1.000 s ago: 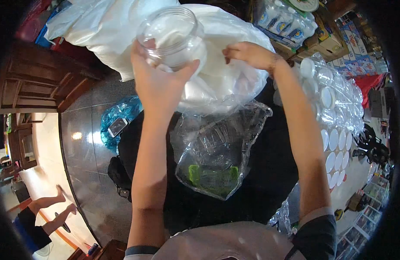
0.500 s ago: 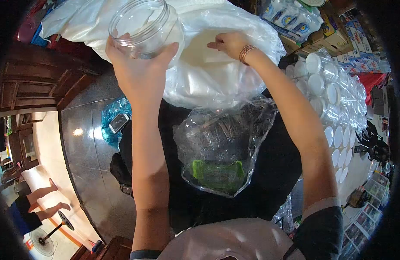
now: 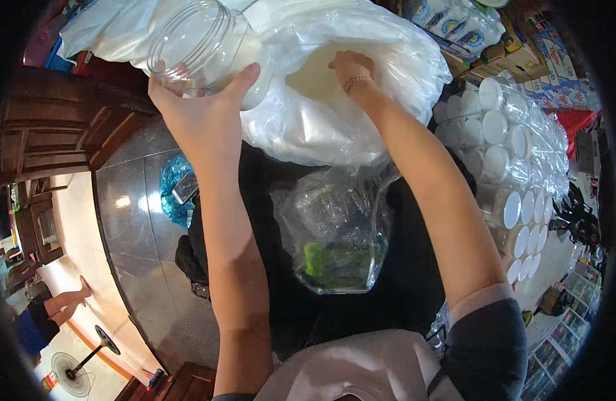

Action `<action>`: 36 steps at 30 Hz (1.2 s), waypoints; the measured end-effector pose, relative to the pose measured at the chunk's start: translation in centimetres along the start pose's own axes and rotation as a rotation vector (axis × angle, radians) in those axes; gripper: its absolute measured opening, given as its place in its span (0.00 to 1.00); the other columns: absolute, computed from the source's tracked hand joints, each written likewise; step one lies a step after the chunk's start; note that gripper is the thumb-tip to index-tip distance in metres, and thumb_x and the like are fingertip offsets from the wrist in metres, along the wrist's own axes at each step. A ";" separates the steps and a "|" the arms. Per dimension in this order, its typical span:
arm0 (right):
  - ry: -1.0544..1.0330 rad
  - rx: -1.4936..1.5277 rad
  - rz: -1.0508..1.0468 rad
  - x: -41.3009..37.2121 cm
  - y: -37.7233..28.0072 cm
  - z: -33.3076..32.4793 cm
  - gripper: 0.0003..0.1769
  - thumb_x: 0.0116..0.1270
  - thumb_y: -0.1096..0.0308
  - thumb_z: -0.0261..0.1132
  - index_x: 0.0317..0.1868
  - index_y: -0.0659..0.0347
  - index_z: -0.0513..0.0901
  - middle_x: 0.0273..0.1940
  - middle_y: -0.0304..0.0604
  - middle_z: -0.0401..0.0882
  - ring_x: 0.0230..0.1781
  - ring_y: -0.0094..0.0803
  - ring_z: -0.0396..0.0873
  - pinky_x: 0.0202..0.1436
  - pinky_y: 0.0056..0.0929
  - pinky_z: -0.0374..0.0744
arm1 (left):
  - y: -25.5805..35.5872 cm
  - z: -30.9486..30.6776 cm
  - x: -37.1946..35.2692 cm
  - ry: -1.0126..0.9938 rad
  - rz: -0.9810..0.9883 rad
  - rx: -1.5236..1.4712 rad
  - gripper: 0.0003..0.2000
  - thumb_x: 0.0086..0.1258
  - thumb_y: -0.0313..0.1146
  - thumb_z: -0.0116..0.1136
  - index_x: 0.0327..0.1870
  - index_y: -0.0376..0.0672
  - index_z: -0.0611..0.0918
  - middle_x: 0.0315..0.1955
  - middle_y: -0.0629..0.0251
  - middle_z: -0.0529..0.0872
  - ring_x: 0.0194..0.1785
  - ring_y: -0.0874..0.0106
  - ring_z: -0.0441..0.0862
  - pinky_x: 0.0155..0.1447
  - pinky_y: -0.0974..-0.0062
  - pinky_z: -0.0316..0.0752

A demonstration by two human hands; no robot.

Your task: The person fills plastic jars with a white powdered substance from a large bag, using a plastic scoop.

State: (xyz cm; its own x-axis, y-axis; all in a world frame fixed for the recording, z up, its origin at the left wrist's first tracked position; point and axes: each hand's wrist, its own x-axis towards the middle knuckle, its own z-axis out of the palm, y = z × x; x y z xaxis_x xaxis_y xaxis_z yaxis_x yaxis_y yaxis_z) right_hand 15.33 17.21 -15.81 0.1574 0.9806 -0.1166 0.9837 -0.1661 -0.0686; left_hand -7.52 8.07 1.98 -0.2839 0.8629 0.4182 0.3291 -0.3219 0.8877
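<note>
In the head view, the left hand [image 3: 204, 117] grips a clear, round jar [image 3: 218, 50] with a ridged rim, tilted over the near-left edge of a glossy white sack [image 3: 308, 134]; the right hand [image 3: 354, 67] is at the sack's opening, its grip unclear.

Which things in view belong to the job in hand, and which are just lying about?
In the job:
- clear jar, held in the left hand
- white bag, right hand at its opening
- possibly the white-lidded containers

Apparently just lying about:
- phone
- blue plastic
- fan
- wrapped bottles
</note>
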 end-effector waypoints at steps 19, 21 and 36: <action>0.227 0.474 -0.124 5.0 -5.5 4.1 0.17 0.71 0.59 0.55 0.56 0.52 0.83 0.54 0.46 0.83 0.56 0.46 0.80 0.61 0.48 0.76 | -1.5 -2.3 1.8 -0.048 -0.142 -0.023 0.44 0.42 0.26 0.82 0.61 0.28 0.65 0.53 0.50 0.75 0.57 0.62 0.78 0.60 0.68 0.78; 0.284 0.479 -0.303 4.7 -5.7 4.7 0.18 0.71 0.59 0.55 0.56 0.52 0.82 0.53 0.46 0.83 0.56 0.46 0.81 0.61 0.48 0.76 | -1.6 -2.4 1.9 -0.051 -0.135 -0.008 0.44 0.42 0.26 0.82 0.60 0.28 0.65 0.53 0.50 0.75 0.56 0.62 0.78 0.60 0.68 0.78; -0.430 -0.078 -0.643 -1.0 -5.4 -2.2 0.17 0.70 0.60 0.54 0.55 0.51 0.81 0.49 0.51 0.84 0.56 0.50 0.79 0.60 0.49 0.76 | -2.0 -2.0 2.2 -0.047 -0.187 0.043 0.44 0.39 0.30 0.82 0.58 0.28 0.66 0.51 0.52 0.77 0.54 0.64 0.78 0.60 0.69 0.74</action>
State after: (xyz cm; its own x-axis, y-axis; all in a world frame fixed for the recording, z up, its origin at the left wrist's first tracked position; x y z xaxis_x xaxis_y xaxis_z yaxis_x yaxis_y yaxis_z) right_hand 10.01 17.36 -13.10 -0.4782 0.7525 -0.4528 0.8761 0.4452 -0.1852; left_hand -10.57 9.82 1.47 -0.3012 0.9237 0.2368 0.3129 -0.1388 0.9396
